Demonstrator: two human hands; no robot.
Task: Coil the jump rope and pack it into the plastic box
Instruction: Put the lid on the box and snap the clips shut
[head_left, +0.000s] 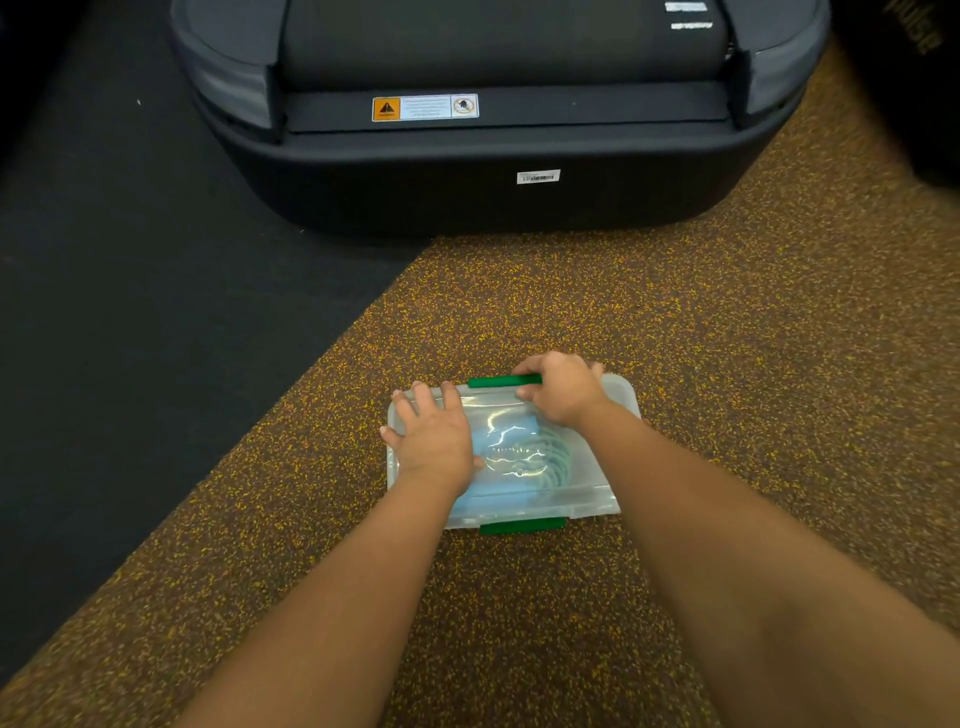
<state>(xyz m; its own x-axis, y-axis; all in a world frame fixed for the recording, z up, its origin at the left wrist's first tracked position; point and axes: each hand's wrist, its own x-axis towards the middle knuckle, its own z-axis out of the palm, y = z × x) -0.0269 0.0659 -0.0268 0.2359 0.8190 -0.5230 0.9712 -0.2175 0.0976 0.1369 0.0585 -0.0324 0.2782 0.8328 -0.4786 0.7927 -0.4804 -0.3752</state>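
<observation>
A clear plastic box (592, 493) with a see-through lid sits on the speckled floor in front of me. Through the lid I see the coiled light-blue and teal jump rope (524, 457) lying inside. My left hand (434, 436) lies flat on the left part of the lid, fingers spread. My right hand (563, 389) is curled over the far edge, its fingers closed on the far green latch (493, 382). A second green latch (522, 526) lies along the near edge of the box.
The dark base of a treadmill (483, 171) stands a short way beyond the box. A black floor mat (130, 312) covers the left side. Brown speckled rubber flooring (727, 338) surrounds the box.
</observation>
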